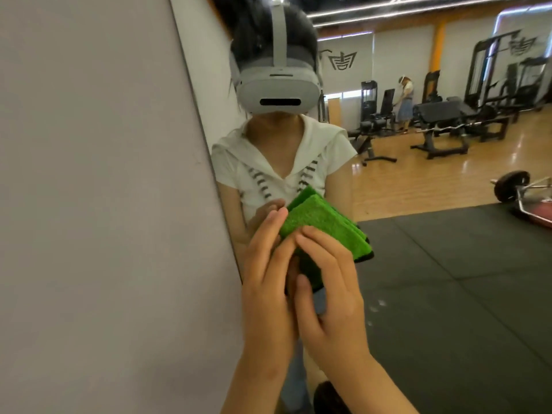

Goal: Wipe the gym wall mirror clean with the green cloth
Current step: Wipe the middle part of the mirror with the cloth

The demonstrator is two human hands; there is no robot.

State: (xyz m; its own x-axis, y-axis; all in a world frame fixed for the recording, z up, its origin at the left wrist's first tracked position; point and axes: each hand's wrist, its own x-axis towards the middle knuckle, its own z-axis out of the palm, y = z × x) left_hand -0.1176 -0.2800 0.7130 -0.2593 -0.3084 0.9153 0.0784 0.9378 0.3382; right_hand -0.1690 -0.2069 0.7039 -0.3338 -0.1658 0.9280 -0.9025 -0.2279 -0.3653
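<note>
Head view: both hands are raised together in front of the mirror (433, 264), close to its left edge, the two touching each other at the fingers. The left hand (267, 282) has fingers nearly straight and pointing up, laid along the left side of the green cloth (324, 224); its thumb is hidden. The right hand (333, 297) has fingers curled over the cloth's lower part, with the thumb pressing in from the near side, so it grips the cloth. The cloth is folded into a thick layered pad, with one corner pointing up and far. Its long axis runs from upper left down to lower right, and the stacked dark-trimmed edges face right. Whether it touches the glass cannot be told. A plain grey wall (89, 189) fills the left. The mirror reflects the person in a white headset (276, 88), gym machines (442, 121) far right and a black floor mat.
</note>
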